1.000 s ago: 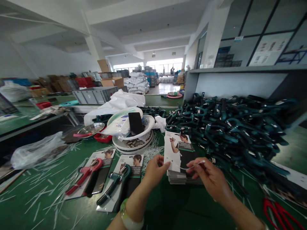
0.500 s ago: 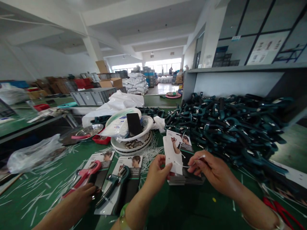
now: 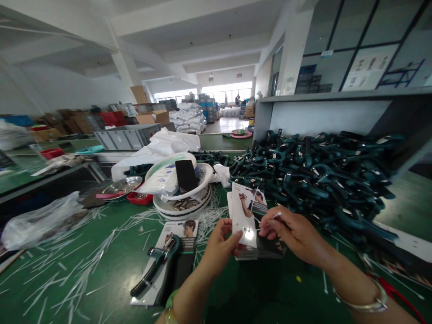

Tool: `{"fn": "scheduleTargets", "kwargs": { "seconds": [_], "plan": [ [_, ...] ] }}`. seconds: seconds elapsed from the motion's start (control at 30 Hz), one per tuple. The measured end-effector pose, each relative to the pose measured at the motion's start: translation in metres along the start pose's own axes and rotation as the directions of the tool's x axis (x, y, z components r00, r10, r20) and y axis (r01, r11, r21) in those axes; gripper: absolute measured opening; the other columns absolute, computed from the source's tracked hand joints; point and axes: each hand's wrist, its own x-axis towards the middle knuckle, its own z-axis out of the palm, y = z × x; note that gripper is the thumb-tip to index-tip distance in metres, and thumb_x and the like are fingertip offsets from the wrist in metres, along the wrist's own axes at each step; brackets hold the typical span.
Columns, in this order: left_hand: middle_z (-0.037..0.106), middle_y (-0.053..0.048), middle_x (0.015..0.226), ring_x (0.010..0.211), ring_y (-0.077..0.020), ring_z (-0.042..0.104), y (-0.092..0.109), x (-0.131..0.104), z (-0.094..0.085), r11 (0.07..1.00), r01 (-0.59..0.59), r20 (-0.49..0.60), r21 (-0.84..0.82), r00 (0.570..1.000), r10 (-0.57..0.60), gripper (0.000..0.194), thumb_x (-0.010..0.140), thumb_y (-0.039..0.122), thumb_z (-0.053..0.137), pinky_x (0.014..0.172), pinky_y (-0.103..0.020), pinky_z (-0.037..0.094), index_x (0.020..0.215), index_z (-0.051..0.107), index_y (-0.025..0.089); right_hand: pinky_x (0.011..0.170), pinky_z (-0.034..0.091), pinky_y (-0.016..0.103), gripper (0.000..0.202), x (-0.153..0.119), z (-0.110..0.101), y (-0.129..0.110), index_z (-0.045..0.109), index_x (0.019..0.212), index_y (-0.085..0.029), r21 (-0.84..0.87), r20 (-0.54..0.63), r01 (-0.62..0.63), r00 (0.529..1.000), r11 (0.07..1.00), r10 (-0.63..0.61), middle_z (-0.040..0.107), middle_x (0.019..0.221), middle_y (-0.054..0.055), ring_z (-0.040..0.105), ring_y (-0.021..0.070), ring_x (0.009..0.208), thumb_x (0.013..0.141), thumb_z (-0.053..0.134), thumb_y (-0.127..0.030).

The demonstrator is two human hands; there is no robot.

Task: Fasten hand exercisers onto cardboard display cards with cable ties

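Observation:
My left hand (image 3: 219, 243) grips the left edge of a printed display card (image 3: 243, 209), thumb on its front. This card is raised at the top of a stack of similar cards (image 3: 251, 254). Between the thumb and fingers of my right hand (image 3: 290, 229) is a thin white cable tie (image 3: 277, 215), which passes by the card's right side near its punched holes. Left of my left hand lies a dark green two-handled hand grip (image 3: 158, 256) on its own printed card (image 3: 186, 245).
Many dark green hand grips (image 3: 313, 175) are heaped at the right. White bowls (image 3: 205, 180) with metal parts, a bag and a phone (image 3: 186, 175) stand mid-table. Loose white ties (image 3: 84, 265) lie left; red-handled scissors (image 3: 396, 290) lie right.
Another person's hand at the left and the pink hand grip with its card have gone from view. My right hand has drawn closer to the card, with the cable tie still in it.

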Motion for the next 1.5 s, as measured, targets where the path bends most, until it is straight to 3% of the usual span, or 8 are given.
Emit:
{"fn": "scheduleTargets", "kwargs": {
  "seconds": [0.2, 0.3, 0.6, 0.8, 1.07, 1.23, 1.37, 1.5],
  "plan": [
    [0.064, -0.001, 0.078, 0.058, -0.0099, 0.063, 0.001, -0.001, 0.002, 0.952, 0.173, 0.092, -0.254, 0.984, -0.155, 0.041, 0.072, 0.032, 0.070, 0.049, -0.016, 0.045, 0.100, 0.044, 0.019, 0.072, 0.057, 0.028, 0.020, -0.016, 0.018, 0.036, 0.053, 0.093, -0.021, 0.116, -0.084, -0.049, 0.995, 0.992, 0.058, 0.065, 0.092, 0.005, 0.067, 0.0141, 0.080, 0.094, 0.041, -0.037],
    [0.064, -0.002, 0.079, 0.059, -0.0103, 0.064, 0.002, 0.000, 0.005, 0.932, 0.207, 0.088, -0.297, 0.978, -0.189, 0.032, 0.079, 0.037, 0.062, 0.048, -0.016, 0.046, 0.101, 0.048, 0.018, 0.079, 0.054, 0.030, 0.018, -0.023, 0.022, 0.049, 0.057, 0.091, -0.021, 0.015, -0.124, -0.032, 0.992, 0.999, 0.034, 0.067, 0.094, 0.005, 0.065, 0.0157, 0.086, 0.092, 0.045, -0.034],
    [0.058, 0.005, 0.070, 0.046, -0.0048, 0.054, 0.000, 0.014, 0.018, 0.903, 0.260, 0.030, -0.343, 0.963, -0.267, 0.035, 0.075, 0.042, 0.067, 0.043, -0.016, 0.041, 0.098, 0.052, 0.020, 0.079, 0.051, 0.029, 0.015, -0.022, 0.007, 0.050, 0.063, 0.083, -0.019, -0.093, -0.120, 0.017, 0.992, 0.995, -0.029, 0.069, 0.089, 0.005, 0.064, 0.0163, 0.086, 0.087, 0.053, -0.030],
    [0.055, 0.006, 0.061, 0.046, -0.0038, 0.049, -0.001, 0.025, 0.026, 0.982, 0.099, -0.020, -0.161, 0.994, -0.104, 0.041, 0.065, 0.047, 0.073, 0.043, -0.013, 0.033, 0.084, 0.052, 0.017, 0.079, 0.051, 0.032, 0.020, -0.026, 0.003, 0.053, 0.066, 0.090, -0.019, -0.323, -0.123, 0.021, 0.990, 0.946, -0.064, 0.069, 0.092, 0.007, 0.064, 0.0174, 0.087, 0.089, 0.049, -0.028],
    [0.059, 0.001, 0.069, 0.061, -0.0102, 0.055, -0.006, 0.016, 0.043, 0.972, -0.230, -0.073, -0.044, 0.971, 0.226, 0.038, 0.070, 0.052, 0.067, 0.055, -0.020, 0.046, 0.075, 0.060, 0.015, 0.096, 0.035, 0.061, 0.035, -0.039, 0.047, 0.030, 0.057, 0.114, -0.014, -0.772, -0.308, -0.095, 0.921, 0.629, -0.238, 0.066, 0.109, 0.014, 0.061, 0.0292, 0.100, 0.091, 0.044, -0.037],
    [0.062, 0.000, 0.073, 0.061, -0.0076, 0.054, 0.002, 0.020, 0.054, 0.913, -0.374, -0.080, -0.161, 0.927, 0.365, 0.036, 0.076, 0.052, 0.061, 0.053, -0.017, 0.044, 0.077, 0.060, 0.016, 0.086, 0.051, 0.040, 0.030, -0.043, 0.043, 0.037, 0.058, 0.111, -0.014, -0.694, -0.438, -0.118, 0.851, 0.710, -0.288, 0.067, 0.105, 0.013, 0.063, 0.0232, 0.097, 0.092, 0.042, -0.031],
    [0.057, 0.006, 0.063, 0.046, -0.0025, 0.046, 0.007, 0.029, 0.068, 0.897, -0.216, 0.011, -0.385, 0.971, 0.239, 0.038, 0.071, 0.050, 0.068, 0.044, -0.013, 0.038, 0.081, 0.052, 0.018, 0.086, 0.051, 0.035, 0.031, -0.044, 0.034, 0.033, 0.060, 0.110, -0.015, -0.546, -0.551, -0.192, 0.815, 0.815, -0.177, 0.067, 0.106, 0.011, 0.062, 0.0216, 0.100, 0.090, 0.047, -0.035],
    [0.053, 0.007, 0.058, 0.043, -0.0018, 0.046, 0.010, 0.030, 0.076, 0.927, -0.025, 0.140, -0.375, 0.987, 0.083, 0.047, 0.061, 0.051, 0.075, 0.039, -0.011, 0.036, 0.076, 0.050, 0.016, 0.083, 0.052, 0.033, 0.031, -0.045, 0.026, 0.030, 0.063, 0.106, -0.019, -0.360, -0.620, -0.251, 0.784, 0.899, -0.029, 0.067, 0.103, 0.009, 0.063, 0.0199, 0.095, 0.091, 0.044, -0.039]
  ]
}}
